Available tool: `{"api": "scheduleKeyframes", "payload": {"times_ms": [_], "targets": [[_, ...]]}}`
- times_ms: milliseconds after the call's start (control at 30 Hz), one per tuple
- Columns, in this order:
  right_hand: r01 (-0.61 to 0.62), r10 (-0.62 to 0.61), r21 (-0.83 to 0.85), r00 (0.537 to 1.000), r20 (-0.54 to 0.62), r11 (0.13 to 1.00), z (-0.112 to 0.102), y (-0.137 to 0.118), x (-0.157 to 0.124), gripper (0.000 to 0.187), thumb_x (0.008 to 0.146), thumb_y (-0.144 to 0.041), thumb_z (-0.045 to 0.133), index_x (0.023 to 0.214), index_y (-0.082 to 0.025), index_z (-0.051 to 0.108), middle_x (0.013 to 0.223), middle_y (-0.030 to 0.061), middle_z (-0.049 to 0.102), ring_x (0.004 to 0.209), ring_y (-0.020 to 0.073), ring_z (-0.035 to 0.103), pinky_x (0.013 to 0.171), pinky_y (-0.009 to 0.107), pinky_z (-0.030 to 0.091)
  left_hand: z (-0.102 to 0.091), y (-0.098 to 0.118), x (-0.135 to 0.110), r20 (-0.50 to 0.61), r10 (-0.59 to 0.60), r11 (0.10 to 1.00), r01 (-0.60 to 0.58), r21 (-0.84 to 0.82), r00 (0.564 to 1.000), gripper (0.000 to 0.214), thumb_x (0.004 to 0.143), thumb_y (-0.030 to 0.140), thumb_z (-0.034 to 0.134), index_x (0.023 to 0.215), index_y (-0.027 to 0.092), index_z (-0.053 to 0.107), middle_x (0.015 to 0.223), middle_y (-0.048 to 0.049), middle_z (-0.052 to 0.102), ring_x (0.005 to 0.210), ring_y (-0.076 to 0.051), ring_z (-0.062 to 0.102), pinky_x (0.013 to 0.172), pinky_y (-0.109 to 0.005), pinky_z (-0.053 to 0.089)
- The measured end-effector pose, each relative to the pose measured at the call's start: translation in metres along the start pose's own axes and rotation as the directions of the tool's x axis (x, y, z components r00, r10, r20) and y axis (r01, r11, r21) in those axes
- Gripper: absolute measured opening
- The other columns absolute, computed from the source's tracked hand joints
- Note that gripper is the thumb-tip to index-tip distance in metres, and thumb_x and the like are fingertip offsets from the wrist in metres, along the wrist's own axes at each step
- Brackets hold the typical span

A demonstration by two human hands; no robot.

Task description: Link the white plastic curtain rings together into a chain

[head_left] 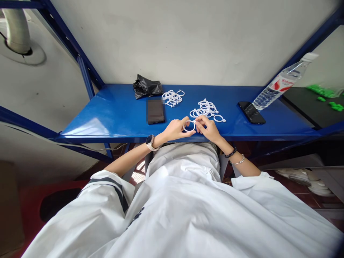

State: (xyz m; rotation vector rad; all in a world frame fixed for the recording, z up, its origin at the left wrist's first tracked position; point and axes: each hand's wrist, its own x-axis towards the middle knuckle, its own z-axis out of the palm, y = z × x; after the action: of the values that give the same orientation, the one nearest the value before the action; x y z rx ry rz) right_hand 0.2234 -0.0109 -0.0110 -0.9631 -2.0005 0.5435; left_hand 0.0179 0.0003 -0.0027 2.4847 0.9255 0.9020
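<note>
A white plastic ring is held up between my two hands, just over the front edge of the blue table. My left hand curls around its left side, thumb below and fingers above. At the ring's upper right, the fingertips of my right hand pinch it; the exact spot is covered by the fingers. Right behind my hands lies a pile of similar white rings, with one single ring apart at its right. Farther back on the left is a second pile of white rings, some with a gap in them.
A dark phone lies left of the rings, with a crumpled black plastic bag behind it. On the right, a water bottle stands by another black phone. Green pieces lie on a black surface beyond the blue frame.
</note>
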Motion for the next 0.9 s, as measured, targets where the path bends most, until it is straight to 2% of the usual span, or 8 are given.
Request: {"api": "scheduleKeyframes", "payload": {"times_ms": [200, 333, 500, 600, 767, 900], "targets": [[0.005, -0.006, 0.007, 0.996, 0.093, 1.000, -0.0027, -0.0020, 0.0001, 0.036, 0.099, -0.053, 0.041, 0.089, -0.022, 0.056, 0.055, -0.0039, 0.059, 0.048, 0.0125, 0.056, 0.056, 0.024, 0.044, 0.0018, 0.0002, -0.0004, 0.000, 0.003, 0.999, -0.003, 0.046, 1.000, 0.037, 0.083, 0.054, 0.061, 0.085, 0.019, 0.049, 0.058, 0.0039, 0.055, 0.048, -0.011, 0.048, 0.052, -0.022, 0.029], [0.010, -0.010, 0.001, 0.990, 0.138, 1.000, -0.0033, -0.0025, 0.0002, 0.033, 0.094, -0.051, 0.049, 0.085, -0.021, 0.057, 0.059, -0.0021, 0.063, 0.051, 0.0137, 0.059, 0.055, 0.024, 0.044, 0.0037, -0.0020, -0.0006, -0.008, 0.005, 0.996, -0.004, 0.086, 1.000, 0.037, 0.085, 0.055, 0.059, 0.086, 0.019, 0.049, 0.057, 0.0041, 0.054, 0.047, -0.012, 0.049, 0.052, -0.021, 0.028], [0.000, 0.003, -0.031, 0.995, 0.104, 1.000, -0.0018, -0.0026, 0.0008, 0.032, 0.095, -0.046, 0.048, 0.076, -0.021, 0.054, 0.057, -0.0021, 0.061, 0.049, 0.0126, 0.057, 0.054, 0.024, 0.044, 0.0054, -0.0046, 0.0000, -0.008, -0.009, 0.992, 0.010, 0.123, 1.000, 0.041, 0.088, 0.060, 0.054, 0.091, 0.019, 0.049, 0.057, 0.0038, 0.054, 0.046, -0.012, 0.048, 0.051, -0.022, 0.026], [-0.005, 0.007, -0.034, 0.998, 0.055, 0.999, -0.0015, -0.0041, 0.0007, 0.029, 0.096, -0.043, 0.047, 0.078, -0.021, 0.052, 0.055, -0.0034, 0.059, 0.047, 0.0120, 0.056, 0.055, 0.024, 0.044, 0.0054, -0.0049, 0.0004, 0.012, -0.009, 0.990, 0.007, 0.143, 1.000, 0.040, 0.090, 0.059, 0.051, 0.090, 0.019, 0.049, 0.054, 0.0042, 0.051, 0.045, -0.013, 0.046, 0.051, -0.023, 0.024], [0.004, -0.003, -0.036, 0.999, 0.039, 0.999, -0.0016, -0.0056, -0.0001, 0.027, 0.097, -0.043, 0.046, 0.082, -0.022, 0.052, 0.055, -0.0041, 0.059, 0.048, 0.0120, 0.057, 0.056, 0.024, 0.044, 0.0037, -0.0032, 0.0004, 0.034, 0.008, 0.986, -0.013, 0.165, 0.999, 0.038, 0.101, 0.049, 0.031, 0.086, 0.019, 0.050, 0.057, 0.0008, 0.054, 0.048, -0.014, 0.049, 0.052, -0.025, 0.024], [-0.001, 0.002, -0.040, 1.000, 0.030, 0.999, -0.0009, -0.0048, -0.0008, 0.028, 0.098, -0.045, 0.045, 0.083, -0.022, 0.053, 0.055, -0.0041, 0.059, 0.049, 0.0123, 0.059, 0.057, 0.024, 0.045, 0.0033, -0.0027, 0.0000, 0.029, 0.023, 0.984, -0.028, 0.176, 0.999, 0.041, 0.103, 0.047, 0.023, 0.087, 0.020, 0.050, 0.058, -0.0008, 0.055, 0.049, -0.016, 0.051, 0.053, -0.026, 0.024]]}}
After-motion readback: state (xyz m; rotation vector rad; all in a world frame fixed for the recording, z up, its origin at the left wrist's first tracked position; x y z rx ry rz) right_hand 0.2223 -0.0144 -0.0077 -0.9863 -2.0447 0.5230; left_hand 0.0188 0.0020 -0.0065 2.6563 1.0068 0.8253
